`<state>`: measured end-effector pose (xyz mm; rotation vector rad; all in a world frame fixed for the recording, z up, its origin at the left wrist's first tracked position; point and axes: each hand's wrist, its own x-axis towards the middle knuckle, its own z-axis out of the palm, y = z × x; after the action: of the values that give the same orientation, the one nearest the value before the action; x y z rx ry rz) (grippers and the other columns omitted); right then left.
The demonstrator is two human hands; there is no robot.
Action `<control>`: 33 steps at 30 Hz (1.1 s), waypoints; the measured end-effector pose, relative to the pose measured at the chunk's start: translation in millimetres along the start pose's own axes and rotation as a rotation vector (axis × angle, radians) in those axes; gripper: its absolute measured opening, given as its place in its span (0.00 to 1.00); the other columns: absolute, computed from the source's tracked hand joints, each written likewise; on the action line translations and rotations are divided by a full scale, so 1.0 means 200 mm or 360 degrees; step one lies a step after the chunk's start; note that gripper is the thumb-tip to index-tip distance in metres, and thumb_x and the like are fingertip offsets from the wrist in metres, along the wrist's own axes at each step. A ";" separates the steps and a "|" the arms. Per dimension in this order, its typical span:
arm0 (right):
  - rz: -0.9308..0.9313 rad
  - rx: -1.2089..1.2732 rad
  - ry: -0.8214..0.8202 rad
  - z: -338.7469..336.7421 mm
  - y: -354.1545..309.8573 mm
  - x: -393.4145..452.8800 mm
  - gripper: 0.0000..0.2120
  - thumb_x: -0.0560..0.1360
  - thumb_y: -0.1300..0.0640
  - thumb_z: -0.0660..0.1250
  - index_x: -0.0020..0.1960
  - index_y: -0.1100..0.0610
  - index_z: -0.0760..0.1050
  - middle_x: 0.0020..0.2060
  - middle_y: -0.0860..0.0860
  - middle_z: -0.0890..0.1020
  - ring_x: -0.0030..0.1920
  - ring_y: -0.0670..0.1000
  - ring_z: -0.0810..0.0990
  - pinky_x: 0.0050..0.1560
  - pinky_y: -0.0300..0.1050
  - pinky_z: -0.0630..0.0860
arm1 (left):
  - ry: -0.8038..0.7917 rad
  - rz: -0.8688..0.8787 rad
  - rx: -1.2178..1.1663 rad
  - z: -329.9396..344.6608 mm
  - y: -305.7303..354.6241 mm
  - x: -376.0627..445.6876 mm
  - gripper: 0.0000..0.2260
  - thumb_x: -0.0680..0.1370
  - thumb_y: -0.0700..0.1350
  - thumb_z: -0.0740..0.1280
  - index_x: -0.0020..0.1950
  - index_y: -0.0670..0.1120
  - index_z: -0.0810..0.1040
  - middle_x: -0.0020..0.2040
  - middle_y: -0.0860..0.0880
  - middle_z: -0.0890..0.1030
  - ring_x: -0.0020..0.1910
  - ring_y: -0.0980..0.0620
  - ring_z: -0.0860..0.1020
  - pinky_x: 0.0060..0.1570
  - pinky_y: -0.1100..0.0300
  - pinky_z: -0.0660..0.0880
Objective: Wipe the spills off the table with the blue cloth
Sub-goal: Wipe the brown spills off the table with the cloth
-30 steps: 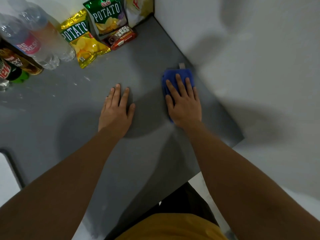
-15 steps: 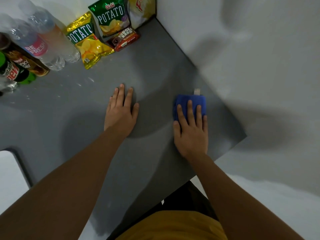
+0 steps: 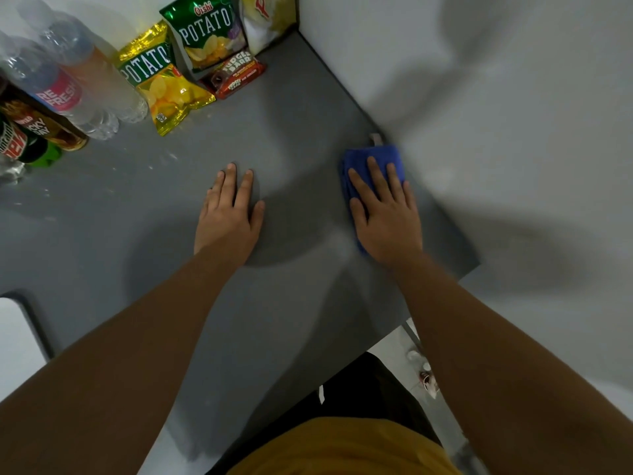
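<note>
Midway: droplets left on the far side

Right hand [image 3: 387, 214] lies flat, fingers spread, pressing the cloth [image 3: 371, 166] near the table's [image 3: 308, 320] right edge. Left hand [image 3: 229, 214] rests flat and empty, well apart. Small spills [image 3: 164, 159] show near the bottles [image 3: 68, 84], seemingly unwiped.

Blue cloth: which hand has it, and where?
Right hand presses flat on the blue cloth, covering its near part; left hand holds nothing.
</note>
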<state>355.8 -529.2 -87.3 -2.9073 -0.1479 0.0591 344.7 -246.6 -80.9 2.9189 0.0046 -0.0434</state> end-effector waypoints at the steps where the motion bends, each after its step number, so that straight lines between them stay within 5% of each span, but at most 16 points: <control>1: 0.0039 -0.0001 -0.0008 -0.01 0.03 -0.02 0.25 0.85 0.42 0.50 0.81 0.41 0.56 0.83 0.46 0.53 0.83 0.54 0.48 0.81 0.55 0.49 | 0.0000 -0.0005 -0.0003 0.00 0.00 0.00 0.26 0.86 0.54 0.54 0.82 0.47 0.57 0.82 0.41 0.55 0.81 0.40 0.54 0.79 0.45 0.54; 14: 0.0281 -0.0034 -0.0083 0.07 -0.16 -0.41 0.29 0.85 0.40 0.44 0.83 0.44 0.41 0.83 0.48 0.41 0.82 0.56 0.37 0.81 0.59 0.42 | 0.0056 0.0028 -0.0081 -0.02 0.09 -0.01 0.25 0.85 0.52 0.56 0.81 0.44 0.62 0.81 0.41 0.60 0.81 0.41 0.56 0.79 0.45 0.56; 22: -0.0221 -0.0020 -0.0041 0.02 0.00 -0.18 0.27 0.84 0.38 0.50 0.82 0.41 0.55 0.82 0.46 0.54 0.83 0.54 0.48 0.81 0.57 0.50 | -0.0053 0.0067 -0.0058 0.04 0.19 -0.05 0.29 0.85 0.59 0.55 0.83 0.48 0.56 0.83 0.43 0.54 0.82 0.42 0.52 0.79 0.45 0.54; 33: 0.0059 -0.0007 -0.0016 -0.05 0.24 -0.30 0.28 0.85 0.39 0.50 0.82 0.42 0.51 0.83 0.46 0.49 0.83 0.53 0.44 0.81 0.56 0.48 | -0.0069 0.0049 -0.0024 0.03 0.20 -0.06 0.29 0.84 0.58 0.55 0.83 0.48 0.56 0.83 0.43 0.53 0.82 0.42 0.52 0.80 0.46 0.52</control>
<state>302.1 -584.2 -87.5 -2.9145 -0.0960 0.0793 333.5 -286.9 -78.5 2.9013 -0.0472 -0.1013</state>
